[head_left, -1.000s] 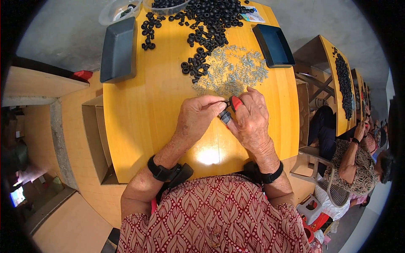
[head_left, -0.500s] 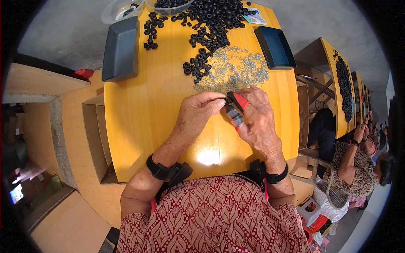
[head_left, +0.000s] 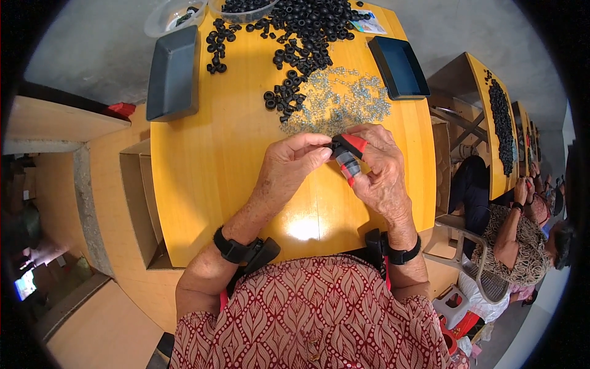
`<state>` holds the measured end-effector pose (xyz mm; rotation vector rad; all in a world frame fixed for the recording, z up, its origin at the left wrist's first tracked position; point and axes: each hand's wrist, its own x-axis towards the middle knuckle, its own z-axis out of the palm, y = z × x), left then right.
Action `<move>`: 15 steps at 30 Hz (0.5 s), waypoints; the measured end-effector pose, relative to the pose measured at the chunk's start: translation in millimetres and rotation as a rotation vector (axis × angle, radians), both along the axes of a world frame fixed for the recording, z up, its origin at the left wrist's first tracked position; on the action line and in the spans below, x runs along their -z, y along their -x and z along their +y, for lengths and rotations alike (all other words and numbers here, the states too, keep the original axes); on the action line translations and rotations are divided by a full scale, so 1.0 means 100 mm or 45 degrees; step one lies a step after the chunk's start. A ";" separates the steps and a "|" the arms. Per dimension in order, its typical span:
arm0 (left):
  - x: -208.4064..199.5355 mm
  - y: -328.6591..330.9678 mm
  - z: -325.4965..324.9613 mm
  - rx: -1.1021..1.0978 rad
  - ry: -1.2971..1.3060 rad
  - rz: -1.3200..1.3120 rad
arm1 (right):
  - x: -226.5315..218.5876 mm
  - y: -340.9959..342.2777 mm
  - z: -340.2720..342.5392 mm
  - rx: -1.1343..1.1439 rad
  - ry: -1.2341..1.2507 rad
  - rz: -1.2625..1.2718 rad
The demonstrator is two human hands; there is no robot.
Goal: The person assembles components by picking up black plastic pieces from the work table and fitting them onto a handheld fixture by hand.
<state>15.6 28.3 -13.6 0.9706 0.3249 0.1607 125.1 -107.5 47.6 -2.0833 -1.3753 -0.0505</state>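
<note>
My left hand [head_left: 294, 161] is closed, thumb and forefinger pinching a small black part [head_left: 335, 146] over the near half of the yellow table [head_left: 239, 138]. Against it from the other side press the fingertips of my right hand [head_left: 382, 169], also closed. Red, black and grey coverings [head_left: 349, 163] show on the right thumb and forefinger. The fingers hide most of the small part. Just beyond both hands lies a spread of tiny shiny silvery pieces [head_left: 344, 98]. Small round black rubber-like parts [head_left: 310, 27] are heaped behind them, trailing toward me.
Dark rectangular trays stand at the table's left [head_left: 174, 74] and right [head_left: 399, 67] edges. Clear plastic tubs [head_left: 175, 17] are at the far left. An open cardboard box [head_left: 138, 203] sits beside the table. Another person [head_left: 513, 240] works at a table on the right.
The right hand's covered thumb and forefinger have turned slightly and shifted a little right. The left hand keeps its pinch, nearly in place.
</note>
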 end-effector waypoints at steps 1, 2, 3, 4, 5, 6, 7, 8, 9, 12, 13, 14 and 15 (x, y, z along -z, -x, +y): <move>0.00 0.00 0.00 -0.006 -0.015 0.007 | 0.00 0.00 0.00 0.001 0.000 0.000; 0.01 0.00 0.00 -0.011 -0.029 0.015 | 0.00 0.00 0.00 -0.017 0.028 -0.036; 0.01 0.00 0.00 -0.010 -0.029 0.015 | -0.01 0.00 0.00 -0.034 0.058 -0.073; 0.01 0.00 0.00 -0.007 -0.020 0.025 | -0.03 0.00 0.00 -0.033 0.058 -0.073; 0.01 0.00 0.01 -0.005 -0.012 0.035 | -0.05 0.00 0.01 -0.038 0.076 -0.081; 0.00 0.00 0.02 -0.005 -0.013 0.036 | -0.05 -0.01 0.02 -0.045 0.093 -0.087; -0.02 0.00 0.02 -0.004 0.000 0.048 | -0.05 -0.01 0.02 -0.046 0.092 -0.086; -0.03 0.01 0.03 -0.003 0.013 0.059 | -0.03 -0.01 0.03 -0.029 0.050 -0.054; -0.02 0.00 0.03 -0.003 0.013 0.058 | -0.03 -0.01 0.03 -0.011 0.009 -0.025; 0.01 0.00 0.03 -0.004 -0.005 -0.001 | 0.00 -0.03 0.02 -0.047 -0.025 -0.025; 0.00 0.00 0.03 0.001 0.004 0.010 | 0.01 -0.03 0.02 -0.046 -0.025 -0.025; -0.01 -0.01 0.03 0.006 0.013 0.021 | 0.02 -0.02 0.01 -0.028 -0.053 0.043; 0.00 -0.01 0.03 0.007 0.012 0.020 | 0.04 -0.02 0.01 -0.010 -0.082 0.110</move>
